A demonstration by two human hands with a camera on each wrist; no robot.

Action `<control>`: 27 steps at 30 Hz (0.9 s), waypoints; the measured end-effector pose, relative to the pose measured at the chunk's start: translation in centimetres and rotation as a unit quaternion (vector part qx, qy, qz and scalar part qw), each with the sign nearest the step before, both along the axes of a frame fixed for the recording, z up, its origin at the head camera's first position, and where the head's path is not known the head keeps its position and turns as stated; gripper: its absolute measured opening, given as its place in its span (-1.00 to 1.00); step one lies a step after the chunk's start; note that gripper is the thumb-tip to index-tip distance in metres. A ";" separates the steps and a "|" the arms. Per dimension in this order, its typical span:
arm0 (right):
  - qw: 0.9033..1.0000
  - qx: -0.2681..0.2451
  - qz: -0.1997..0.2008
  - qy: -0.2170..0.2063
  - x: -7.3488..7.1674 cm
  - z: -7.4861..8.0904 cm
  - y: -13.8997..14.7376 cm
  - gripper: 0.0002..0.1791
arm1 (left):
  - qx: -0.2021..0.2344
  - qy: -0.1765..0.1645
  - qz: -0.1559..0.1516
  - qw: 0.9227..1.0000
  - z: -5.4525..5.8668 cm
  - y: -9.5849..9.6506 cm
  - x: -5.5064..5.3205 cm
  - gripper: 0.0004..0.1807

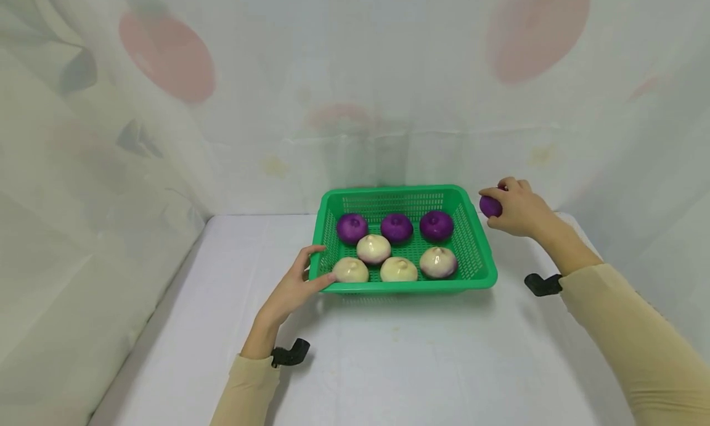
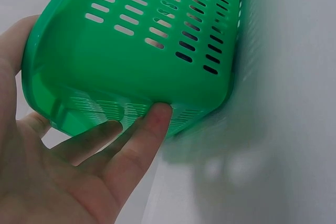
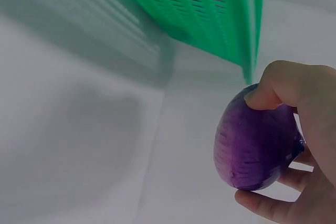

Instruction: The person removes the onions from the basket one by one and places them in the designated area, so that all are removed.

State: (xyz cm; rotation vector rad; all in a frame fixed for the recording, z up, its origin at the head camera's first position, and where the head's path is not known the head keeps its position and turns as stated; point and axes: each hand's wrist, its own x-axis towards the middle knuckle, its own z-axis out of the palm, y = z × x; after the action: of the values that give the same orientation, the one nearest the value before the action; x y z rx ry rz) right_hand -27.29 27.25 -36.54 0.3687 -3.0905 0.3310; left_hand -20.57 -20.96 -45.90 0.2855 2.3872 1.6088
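Observation:
My left hand (image 1: 293, 285) grips the left end of a green plastic basket (image 1: 410, 285), thumb over the front rim. In the left wrist view, its fingers (image 2: 137, 153) lie against the basket's outer wall (image 2: 131, 72). Just past the basket's right end, my right hand (image 1: 520, 209) holds a purple turnip (image 1: 490, 206) above the table. The right wrist view shows this turnip (image 3: 257, 142) pinched between thumb and fingers, with a paler side facing away from the palm. Inside the basket, 3 purple-side-up turnips (image 1: 396, 229) line the back, and several white-side-up turnips (image 1: 438, 262) lie in front.
The basket stands toward the back of a white-covered table (image 1: 388, 364). A pale curtain (image 1: 388, 93) with red fruit prints hangs behind the table, and sheeting (image 1: 72, 229) hangs at the left. Each wrist carries a black mount (image 1: 542, 285).

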 end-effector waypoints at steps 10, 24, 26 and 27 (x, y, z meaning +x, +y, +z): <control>1.000 -0.015 -0.007 0.000 -1.0 -3.6 1.1 -0.32 | -0.005 -0.001 0.000 1.000 0.1 0.1 0.0 -0.21; 1.000 -0.018 -0.014 -0.017 -1.5 -7.2 1.4 -0.34 | -0.003 0.002 0.001 1.000 0.0 0.1 0.1 -0.14; 0.999 -0.016 -0.016 -0.023 -1.6 -7.5 1.4 -0.35 | -0.003 0.004 0.001 1.000 0.1 0.1 0.2 -0.14; 0.999 -0.015 -0.017 -0.027 -1.6 -7.7 1.3 -0.34 | -0.003 0.004 0.002 1.000 0.1 0.1 0.2 -0.14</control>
State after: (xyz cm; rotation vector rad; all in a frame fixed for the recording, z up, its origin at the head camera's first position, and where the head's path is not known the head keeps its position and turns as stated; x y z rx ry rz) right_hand -28.87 28.57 -44.22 0.3121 -3.1368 0.3935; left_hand -20.40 -20.88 -45.81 0.2874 2.3981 1.6051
